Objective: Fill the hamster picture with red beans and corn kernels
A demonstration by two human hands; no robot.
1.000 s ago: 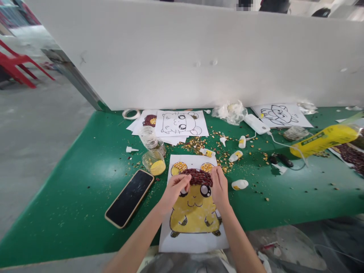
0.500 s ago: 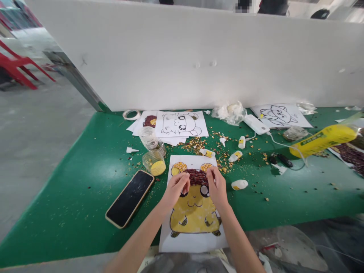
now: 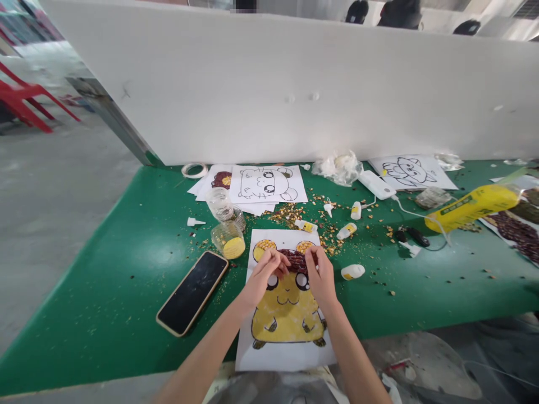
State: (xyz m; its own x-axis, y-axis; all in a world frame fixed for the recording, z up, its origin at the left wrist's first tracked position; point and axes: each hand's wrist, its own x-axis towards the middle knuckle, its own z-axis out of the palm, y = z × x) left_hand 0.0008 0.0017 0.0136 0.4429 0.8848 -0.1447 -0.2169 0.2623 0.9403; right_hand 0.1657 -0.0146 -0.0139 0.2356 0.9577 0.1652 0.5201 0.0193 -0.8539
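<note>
Sheet lay flat on the surface, directly in front of the person, beneath and between the two forearms; long axis ran away from the body, almost straight. It bore a yellow animal, with a band of dark red beans across the forehead.

Key relation: the band ran crosswise between the fingertips. Left hand was over its left end, fingers loosely fanned; right hand was at its right end, thumb and forefinger brought close together. The hands were apart from each other, neither clearly nearer the band. Could not tell whether either held a bean or pressed on the band.

Left ear was kernel-filled except for a plain yellow patch at lower left. Right ear also bore kernels, just beside the right fingertips.

Around: phone and clear tub to the left of the sheet; loose grains beyond its top edge. One bottle lay at that edge (contact unclear), another bottle to the right of the right hand. Further drawings lay past the grains, near the white panel.

Obstruction: only the hands themselves, which covered the band's ends.
</note>
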